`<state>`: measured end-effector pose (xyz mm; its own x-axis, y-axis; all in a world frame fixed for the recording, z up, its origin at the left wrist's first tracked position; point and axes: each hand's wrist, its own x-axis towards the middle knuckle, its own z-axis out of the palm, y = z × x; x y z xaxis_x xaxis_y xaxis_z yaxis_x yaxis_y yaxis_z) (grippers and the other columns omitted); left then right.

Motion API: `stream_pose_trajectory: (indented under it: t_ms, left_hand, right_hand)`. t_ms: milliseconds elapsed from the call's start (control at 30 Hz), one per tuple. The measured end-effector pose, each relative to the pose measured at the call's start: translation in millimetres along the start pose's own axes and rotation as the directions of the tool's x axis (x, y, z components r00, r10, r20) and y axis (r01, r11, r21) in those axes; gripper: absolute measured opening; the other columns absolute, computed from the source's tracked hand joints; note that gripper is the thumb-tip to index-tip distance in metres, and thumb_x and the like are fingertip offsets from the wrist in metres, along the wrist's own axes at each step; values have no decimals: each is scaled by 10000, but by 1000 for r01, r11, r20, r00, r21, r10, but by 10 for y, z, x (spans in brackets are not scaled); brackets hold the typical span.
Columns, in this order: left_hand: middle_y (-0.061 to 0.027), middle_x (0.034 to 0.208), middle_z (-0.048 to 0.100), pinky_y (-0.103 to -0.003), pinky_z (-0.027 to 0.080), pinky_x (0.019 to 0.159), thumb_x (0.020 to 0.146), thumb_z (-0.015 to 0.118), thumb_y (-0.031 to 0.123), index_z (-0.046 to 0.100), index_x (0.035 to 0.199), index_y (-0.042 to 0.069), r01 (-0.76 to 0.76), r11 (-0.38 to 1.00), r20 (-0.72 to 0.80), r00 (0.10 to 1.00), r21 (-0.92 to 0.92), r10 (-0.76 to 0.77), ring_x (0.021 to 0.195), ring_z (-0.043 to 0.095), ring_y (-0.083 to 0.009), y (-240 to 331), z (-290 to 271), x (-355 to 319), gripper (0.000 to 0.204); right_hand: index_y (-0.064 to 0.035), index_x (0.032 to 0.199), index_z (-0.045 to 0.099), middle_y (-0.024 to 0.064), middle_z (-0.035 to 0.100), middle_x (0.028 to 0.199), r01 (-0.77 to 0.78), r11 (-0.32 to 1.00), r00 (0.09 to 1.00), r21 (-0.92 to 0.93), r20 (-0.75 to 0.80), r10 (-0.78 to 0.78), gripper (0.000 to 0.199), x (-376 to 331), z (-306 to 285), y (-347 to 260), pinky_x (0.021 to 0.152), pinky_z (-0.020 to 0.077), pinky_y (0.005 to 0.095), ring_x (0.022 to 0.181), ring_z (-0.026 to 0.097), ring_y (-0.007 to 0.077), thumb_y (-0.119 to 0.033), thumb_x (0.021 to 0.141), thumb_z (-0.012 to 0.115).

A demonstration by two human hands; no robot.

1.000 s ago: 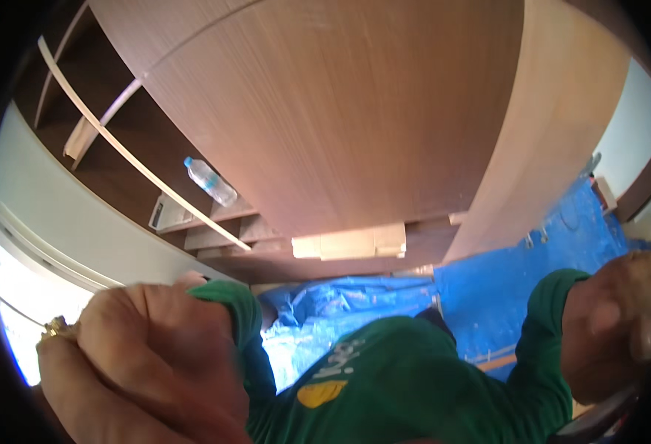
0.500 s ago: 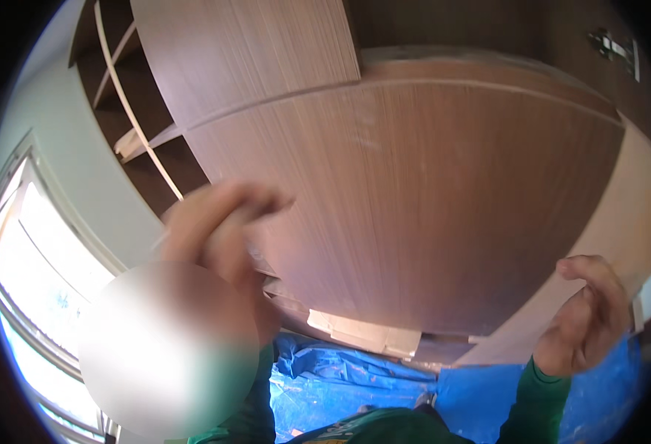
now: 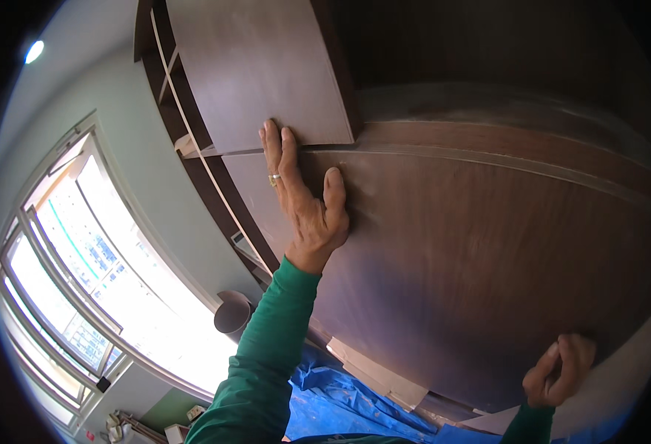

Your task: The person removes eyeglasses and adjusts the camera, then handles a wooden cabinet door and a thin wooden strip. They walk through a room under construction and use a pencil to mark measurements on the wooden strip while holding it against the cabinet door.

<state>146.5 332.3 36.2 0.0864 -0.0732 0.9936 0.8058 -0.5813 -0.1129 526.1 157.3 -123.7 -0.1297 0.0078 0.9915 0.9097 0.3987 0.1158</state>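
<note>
My left hand, a ring on one finger, is spread on a brown wood-grain cabinet front. Its fingertips rest on the lower part of the upper door. The palm and thumb lie over the wide lower door, across the narrow gap between the two. At the lower right, my right hand is closed, thumb and fingers curled, in front of the lower door's right edge. What it holds, if anything, cannot be made out.
A dark open compartment lies above the lower door. Dark shelving with a pale edge stands to the left, beside a bright window. Near the window is a dark round container. Blue sheeting and cardboard lie below.
My left hand has gone from a blurred, raised position up onto the cabinet front, its fingers now spread. My right hand sits lower in view, still curled. The view has shifted, showing more window.
</note>
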Motion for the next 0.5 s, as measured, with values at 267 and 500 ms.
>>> stream_pose_trajectory:
  t_ms: [267, 500]
  left_hand:
    - [-314, 1657, 279, -520, 192, 1274, 1046, 413, 313, 327, 1553, -90, -30, 997, -14, 999, 74, 31, 1558, 259, -453, -29, 15, -15, 654]
    - [-305, 1659, 288, -515, 194, 1275, 1045, 404, 316, 337, 1558, -82, -34, 997, -24, 999, 75, 36, 1559, 264, -435, -31, 43, -5, 653]
  right_hand:
    - [30, 1111, 687, 174, 725, 961, -19, 990, 999, 137, -43, 25, 190, 128, 14, -13, 696, 557, 434, 784, 695, 344, -96, 983, 624]
    - [27, 1023, 708, 158, 730, 867, 61, 960, 992, 273, -119, -29, 133, 228, 46, 61, 615, 546, 378, 714, 702, 290, -72, 946, 664]
